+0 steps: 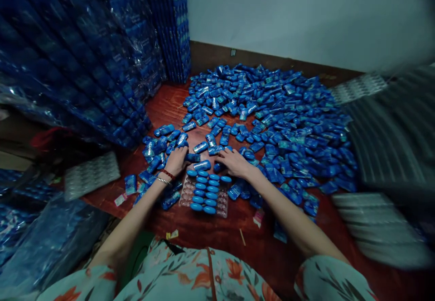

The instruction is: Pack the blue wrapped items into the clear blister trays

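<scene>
Tray (222,203), clear plastic blister type, lies flat on the red-brown wooden floor (210,233) directly in front of the person, mostly filled with rows of blue capsule-shaped items (204,192); its right-hand pockets show bare. Left hand (176,160) sits just beyond the tray's far-left corner, palm down, fingers curled loosely over loose blue pieces; whether it actually grips one cannot be told. Red bead bracelet (167,174) and a thin metal bangle (163,181) sit on that wrist. Right hand (234,161) is just beyond the tray's far-right corner, palm down, fingers spread flat on scattered pieces, nothing visibly clasped. Beyond the tray and to its right spreads a big heap of blue packets (288,111), running up to the wall (306,16). Left of the tray stand stacks of shrink-wrapped blue packs (84,56). Spare empty tray (91,174) lies left of the filled one. Blurred stacks of trays (384,228) sit to its right.
</scene>
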`<act>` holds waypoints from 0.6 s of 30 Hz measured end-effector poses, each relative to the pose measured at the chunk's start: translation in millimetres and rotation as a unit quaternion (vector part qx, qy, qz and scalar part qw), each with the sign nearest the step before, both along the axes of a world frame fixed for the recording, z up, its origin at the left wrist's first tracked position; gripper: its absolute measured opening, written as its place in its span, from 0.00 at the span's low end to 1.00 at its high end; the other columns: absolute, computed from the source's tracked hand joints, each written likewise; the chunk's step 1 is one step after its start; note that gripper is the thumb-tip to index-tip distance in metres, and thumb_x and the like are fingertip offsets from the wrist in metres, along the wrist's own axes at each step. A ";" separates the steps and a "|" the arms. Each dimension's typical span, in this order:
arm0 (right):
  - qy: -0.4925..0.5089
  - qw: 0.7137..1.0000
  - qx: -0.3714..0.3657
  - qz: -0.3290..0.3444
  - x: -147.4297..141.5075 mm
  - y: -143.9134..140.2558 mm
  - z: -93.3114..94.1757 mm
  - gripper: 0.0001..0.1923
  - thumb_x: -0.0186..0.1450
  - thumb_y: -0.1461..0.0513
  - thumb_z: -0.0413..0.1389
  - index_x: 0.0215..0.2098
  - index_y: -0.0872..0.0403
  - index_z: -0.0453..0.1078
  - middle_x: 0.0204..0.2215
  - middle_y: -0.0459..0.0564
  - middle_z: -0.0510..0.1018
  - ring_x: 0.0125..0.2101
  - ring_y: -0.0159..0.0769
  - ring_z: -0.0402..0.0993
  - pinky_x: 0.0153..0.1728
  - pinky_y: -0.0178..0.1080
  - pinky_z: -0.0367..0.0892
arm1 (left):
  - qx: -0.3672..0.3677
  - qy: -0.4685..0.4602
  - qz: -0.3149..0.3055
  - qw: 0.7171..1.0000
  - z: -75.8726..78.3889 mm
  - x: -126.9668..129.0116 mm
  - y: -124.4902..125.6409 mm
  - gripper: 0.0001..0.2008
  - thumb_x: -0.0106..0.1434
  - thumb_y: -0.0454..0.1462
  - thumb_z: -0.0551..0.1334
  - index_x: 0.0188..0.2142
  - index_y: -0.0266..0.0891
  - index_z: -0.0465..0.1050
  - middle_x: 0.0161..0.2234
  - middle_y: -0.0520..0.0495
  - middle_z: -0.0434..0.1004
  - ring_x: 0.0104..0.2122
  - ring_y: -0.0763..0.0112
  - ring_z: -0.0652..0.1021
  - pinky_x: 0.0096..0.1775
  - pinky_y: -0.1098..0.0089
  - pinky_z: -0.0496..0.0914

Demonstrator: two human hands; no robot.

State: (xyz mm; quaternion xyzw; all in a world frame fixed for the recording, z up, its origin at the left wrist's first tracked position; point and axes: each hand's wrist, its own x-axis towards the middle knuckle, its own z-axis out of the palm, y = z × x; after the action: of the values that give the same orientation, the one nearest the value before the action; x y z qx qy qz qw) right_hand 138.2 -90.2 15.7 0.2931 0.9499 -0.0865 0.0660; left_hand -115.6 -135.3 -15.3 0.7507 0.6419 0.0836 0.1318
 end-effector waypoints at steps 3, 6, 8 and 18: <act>0.011 1.000 -0.015 -0.010 0.5 -2.5 -3.9 0.24 0.59 0.59 0.58 0.53 0.47 0.64 0.47 0.52 0.68 0.46 0.44 0.60 0.42 0.43 0.56 | 0.028 -0.070 -0.003 0.997 -4.4 -4.5 -5.1 0.11 0.62 0.36 0.53 0.44 0.38 0.64 0.40 0.43 0.72 0.40 0.63 0.73 0.42 0.63 0.68; 0.020 0.999 0.009 -0.044 2.8 -3.9 -7.5 0.15 0.63 0.60 0.53 0.48 0.50 0.69 0.44 0.53 0.69 0.45 0.44 0.60 0.41 0.43 0.58 | 0.104 -0.188 0.035 0.976 -3.6 -14.0 -17.2 0.10 0.63 0.38 0.53 0.42 0.38 0.65 0.39 0.45 0.72 0.40 0.66 0.74 0.43 0.65 0.68; 0.049 0.995 0.027 -0.085 9.1 -7.8 -7.3 0.12 0.65 0.61 0.49 0.45 0.53 0.70 0.43 0.55 0.70 0.45 0.44 0.61 0.42 0.42 0.59 | 0.140 -0.231 0.081 0.960 2.2 -21.9 -31.1 0.10 0.62 0.41 0.54 0.39 0.38 0.67 0.37 0.46 0.73 0.38 0.66 0.74 0.43 0.65 0.69; 0.478 0.725 -0.104 -0.485 58.2 -122.5 -21.8 0.24 0.62 0.52 0.51 0.54 0.51 0.56 0.38 0.51 0.73 0.29 0.38 0.73 0.31 0.42 0.70 | 0.131 -0.255 0.121 0.950 25.7 -18.6 -125.2 0.11 0.61 0.42 0.59 0.41 0.40 0.69 0.36 0.48 0.75 0.34 0.68 0.76 0.38 0.69 0.71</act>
State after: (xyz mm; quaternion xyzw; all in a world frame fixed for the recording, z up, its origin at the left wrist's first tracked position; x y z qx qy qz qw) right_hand 196.4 -212.6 -6.1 0.6251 0.5687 -0.3333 -0.4180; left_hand -134.2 -260.5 10.4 0.6318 0.6563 0.3708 0.1803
